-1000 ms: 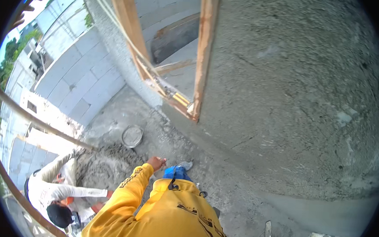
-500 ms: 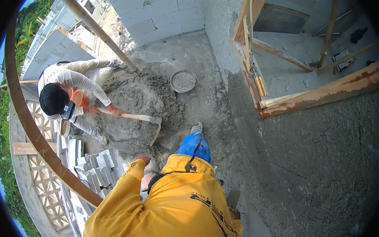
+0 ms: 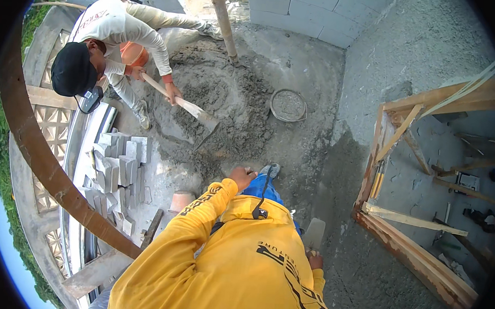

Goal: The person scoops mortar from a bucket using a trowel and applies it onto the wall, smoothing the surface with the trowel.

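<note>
My left hand (image 3: 242, 178) is in front of my blue-clad leg, its fingers loosely curled, and no object shows in it. Low at my right side, my right hand (image 3: 314, 260) grips a trowel whose flat, pale blade (image 3: 314, 233) points forward. My body and sleeve hide most of its handle. Ahead of me on the floor spreads a heap of wet grey mortar (image 3: 228, 105). A co-worker (image 3: 110, 38) in a white shirt and black cap bends over it, both hands on a wooden-handled hoe (image 3: 191, 107). The hoe's blade rests in the mortar.
A round bucket of mortar (image 3: 288, 105) stands right of the heap. Broken grey blocks (image 3: 119, 166) lie to the left, near an upturned pot-shaped thing (image 3: 182, 201). A wooden frame (image 3: 417, 255) edges an opening at right. A pole (image 3: 223, 20) rises at the heap's far edge.
The view has turned left and come closer to the co-worker. My left hand has moved forward and right, in front of my leg. The trowel shows more fully. The hoe remains in the mortar.
</note>
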`<state>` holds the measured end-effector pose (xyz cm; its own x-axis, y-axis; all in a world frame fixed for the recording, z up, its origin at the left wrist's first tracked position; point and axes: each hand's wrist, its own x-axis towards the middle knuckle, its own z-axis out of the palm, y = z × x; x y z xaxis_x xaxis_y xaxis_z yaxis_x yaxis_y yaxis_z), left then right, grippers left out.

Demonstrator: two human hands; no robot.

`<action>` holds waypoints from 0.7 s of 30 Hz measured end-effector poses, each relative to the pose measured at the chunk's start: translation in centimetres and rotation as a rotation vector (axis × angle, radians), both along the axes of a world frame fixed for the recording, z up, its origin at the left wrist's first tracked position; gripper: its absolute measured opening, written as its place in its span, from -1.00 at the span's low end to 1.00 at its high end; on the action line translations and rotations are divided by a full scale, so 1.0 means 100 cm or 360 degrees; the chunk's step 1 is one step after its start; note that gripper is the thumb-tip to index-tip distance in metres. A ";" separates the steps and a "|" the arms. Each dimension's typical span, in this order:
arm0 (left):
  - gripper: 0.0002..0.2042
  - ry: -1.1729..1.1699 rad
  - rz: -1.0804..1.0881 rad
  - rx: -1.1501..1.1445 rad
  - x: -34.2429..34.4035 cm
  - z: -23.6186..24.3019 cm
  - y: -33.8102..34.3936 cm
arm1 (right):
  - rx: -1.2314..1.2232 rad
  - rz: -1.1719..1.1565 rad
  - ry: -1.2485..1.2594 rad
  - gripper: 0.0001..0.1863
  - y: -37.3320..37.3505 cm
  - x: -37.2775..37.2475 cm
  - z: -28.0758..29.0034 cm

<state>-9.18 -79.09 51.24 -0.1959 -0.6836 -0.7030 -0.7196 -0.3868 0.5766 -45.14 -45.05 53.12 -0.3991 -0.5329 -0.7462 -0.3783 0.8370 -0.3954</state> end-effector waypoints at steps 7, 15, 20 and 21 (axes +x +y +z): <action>-0.58 -0.0169 0.0457 0.0131 0.058 -0.019 0.068 | 0.0312 0.0027 -0.0061 -0.69 -0.193 -0.051 0.021; -0.60 -0.0519 0.1316 -0.0786 0.076 0.106 0.075 | -0.0083 -0.0425 -0.0438 -0.81 -0.385 -0.049 0.007; -0.59 -0.1652 0.1265 -0.2520 0.089 0.324 -0.011 | 0.0040 -0.0734 -0.0884 -0.86 -0.495 -0.046 -0.044; -0.63 -0.1824 0.1272 -0.2780 0.104 0.346 -0.017 | 0.0031 -0.0724 -0.0877 -0.86 -0.512 -0.054 -0.057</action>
<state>1.26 -80.80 85.80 0.2777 -0.2732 0.9210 -0.8997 -0.4100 0.1496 -50.49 -96.27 47.43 -0.1406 -0.3879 -0.9109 0.2605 0.8731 -0.4121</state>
